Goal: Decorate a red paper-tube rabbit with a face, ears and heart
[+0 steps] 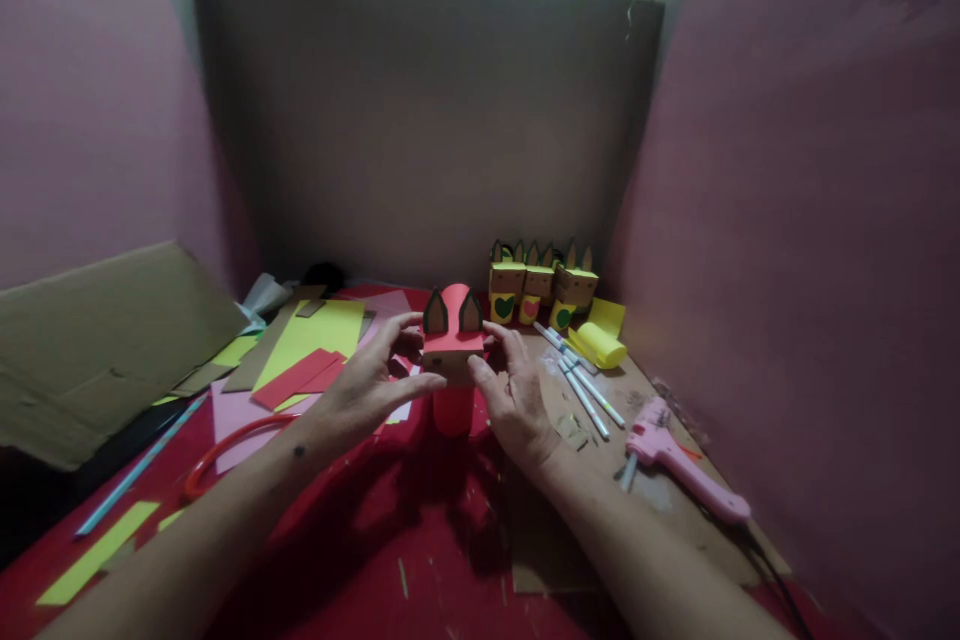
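The red figure (pixel 454 352) is upright between the left hand (pixel 366 375) and the right hand (pixel 520 402), fingers of both clamped on its boxy head, thumbs at the front.

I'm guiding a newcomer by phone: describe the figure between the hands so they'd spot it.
On the red table, look to the middle, between the left hand and the right hand. The figure there has a boxy head with two pointed ears. Its red body sets it apart from the yellow-bodied figures behind.
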Motion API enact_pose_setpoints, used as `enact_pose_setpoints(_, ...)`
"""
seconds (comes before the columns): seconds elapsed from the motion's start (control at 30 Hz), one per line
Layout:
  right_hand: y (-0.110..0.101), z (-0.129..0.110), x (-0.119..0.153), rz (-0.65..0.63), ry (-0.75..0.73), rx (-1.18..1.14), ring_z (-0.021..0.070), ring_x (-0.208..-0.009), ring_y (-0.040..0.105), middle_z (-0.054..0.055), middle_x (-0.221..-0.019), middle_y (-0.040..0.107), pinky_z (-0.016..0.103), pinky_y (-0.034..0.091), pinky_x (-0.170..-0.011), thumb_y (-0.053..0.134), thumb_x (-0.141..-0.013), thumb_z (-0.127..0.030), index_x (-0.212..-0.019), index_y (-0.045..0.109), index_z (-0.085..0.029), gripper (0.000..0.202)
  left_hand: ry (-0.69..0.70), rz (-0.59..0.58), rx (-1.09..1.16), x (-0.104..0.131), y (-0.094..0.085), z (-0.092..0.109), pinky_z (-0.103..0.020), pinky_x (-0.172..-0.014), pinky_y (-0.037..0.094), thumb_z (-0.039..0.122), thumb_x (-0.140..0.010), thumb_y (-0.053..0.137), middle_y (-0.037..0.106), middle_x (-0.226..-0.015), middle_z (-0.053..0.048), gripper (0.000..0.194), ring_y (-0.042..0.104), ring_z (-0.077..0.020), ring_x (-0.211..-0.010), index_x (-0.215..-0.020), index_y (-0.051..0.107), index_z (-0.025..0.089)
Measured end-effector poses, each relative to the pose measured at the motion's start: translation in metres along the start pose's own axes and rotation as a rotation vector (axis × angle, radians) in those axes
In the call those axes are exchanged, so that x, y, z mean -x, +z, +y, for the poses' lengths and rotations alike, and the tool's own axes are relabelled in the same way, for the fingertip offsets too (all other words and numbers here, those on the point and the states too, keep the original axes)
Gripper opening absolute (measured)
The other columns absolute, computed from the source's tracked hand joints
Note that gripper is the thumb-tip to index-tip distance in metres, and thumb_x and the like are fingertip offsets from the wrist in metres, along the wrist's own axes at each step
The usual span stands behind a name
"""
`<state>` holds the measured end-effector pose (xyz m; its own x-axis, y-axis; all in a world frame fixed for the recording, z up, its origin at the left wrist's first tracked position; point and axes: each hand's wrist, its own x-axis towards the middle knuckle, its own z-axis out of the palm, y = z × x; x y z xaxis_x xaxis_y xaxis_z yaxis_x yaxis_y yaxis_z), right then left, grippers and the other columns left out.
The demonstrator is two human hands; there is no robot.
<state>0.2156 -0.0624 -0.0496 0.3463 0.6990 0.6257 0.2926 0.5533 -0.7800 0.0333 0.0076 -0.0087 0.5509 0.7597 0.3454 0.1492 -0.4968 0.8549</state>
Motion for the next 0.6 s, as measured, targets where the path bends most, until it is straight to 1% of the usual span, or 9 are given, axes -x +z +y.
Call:
enact_pose_setpoints(0.07, 0.000, -0.003, -0.001, 0.015, 0.027, -0.022, 0.0246, -0.098, 0.066, 0.007, -0.107, 0.068, 0.043, 0.055, -0.090, 0.067, -0.089, -0.039, -0.123, 0.067, -0.025, 0.037, -0.003, 0.046, 0.001, 0.001, -0.001, 0.003, -0.044, -0.082, 0.052, 0.048, -0.075, 0.079, 0.065, -0.119, -0.013, 0.070, 0.063, -0.0283, -0.100, -0.133, 0.052, 0.019)
enact_pose_setpoints(0.17, -0.002, -0.008, -0.007, 0.061, 0.079, -0.067, 0.0223, -0.093, 0.065, 0.006, -0.103, 0.069, 0.039, 0.054, -0.084, 0.065, -0.090, -0.043, -0.120, 0.068, -0.024, 0.035, 0.002, 0.149, 0.023, 0.001, -0.004, 0.007, -0.041, -0.073, 0.054, 0.054, -0.077, 0.077, 0.063, -0.112, -0.010, 0.069, 0.063, -0.0233, -0.085, -0.131, 0.055, 0.019)
enact_pose_setpoints(0.23, -0.003, -0.011, -0.015, 0.085, 0.114, -0.107, 0.0203, -0.083, 0.063, 0.004, -0.094, 0.069, 0.036, 0.053, -0.076, 0.064, -0.089, -0.046, -0.111, 0.069, -0.023, 0.032, 0.000, 0.197, 0.067, -0.001, -0.006, 0.008, -0.037, -0.066, 0.054, 0.057, -0.081, 0.074, 0.064, -0.105, -0.008, 0.062, 0.062, -0.0203, -0.076, -0.127, 0.057, 0.019)
enact_pose_setpoints(0.33, -0.005, -0.016, -0.029, 0.095, 0.156, -0.163, 0.0182, -0.074, 0.061, 0.002, -0.083, 0.070, 0.034, 0.051, -0.070, 0.066, -0.084, -0.048, -0.097, 0.071, -0.023, 0.030, -0.012, 0.252, 0.115, -0.003, -0.007, 0.009, -0.034, -0.064, 0.055, 0.057, -0.083, 0.073, 0.066, -0.096, -0.006, 0.052, 0.062, -0.0186, -0.072, -0.117, 0.063, 0.019)
enact_pose_setpoints(0.47, -0.002, -0.020, -0.042, 0.076, 0.191, -0.209, 0.0172, -0.070, 0.062, 0.000, -0.075, 0.069, 0.032, 0.051, -0.069, 0.072, -0.076, -0.047, -0.087, 0.072, -0.022, 0.027, -0.007, 0.269, 0.179, -0.007, -0.003, 0.010, -0.031, -0.062, 0.056, 0.052, -0.082, 0.077, 0.068, -0.090, -0.005, 0.046, 0.063, -0.0181, -0.072, -0.111, 0.068, 0.018)
enact_pose_setpoints(0.53, 0.000, -0.020, -0.044, 0.068, 0.209, -0.224, 0.0166, -0.067, 0.062, -0.001, -0.071, 0.068, 0.032, 0.050, -0.067, 0.072, -0.074, -0.046, -0.083, 0.071, -0.022, 0.026, 0.008, 0.264, 0.205, -0.009, 0.002, 0.014, -0.030, -0.061, 0.055, 0.049, -0.082, 0.077, 0.069, -0.088, -0.004, 0.041, 0.063, -0.0171, -0.071, -0.108, 0.070, 0.018)
enact_pose_setpoints(0.6, 0.002, -0.019, -0.044, 0.071, 0.216, -0.229, 0.0161, -0.066, 0.062, -0.002, -0.070, 0.068, 0.031, 0.051, -0.067, 0.072, -0.073, -0.044, -0.079, 0.070, -0.022, 0.022, 0.018, 0.250, 0.211, -0.011, 0.008, 0.018, -0.029, -0.061, 0.053, 0.047, -0.082, 0.077, 0.070, -0.083, -0.002, 0.038, 0.061, -0.0154, -0.066, -0.106, 0.072, 0.018)
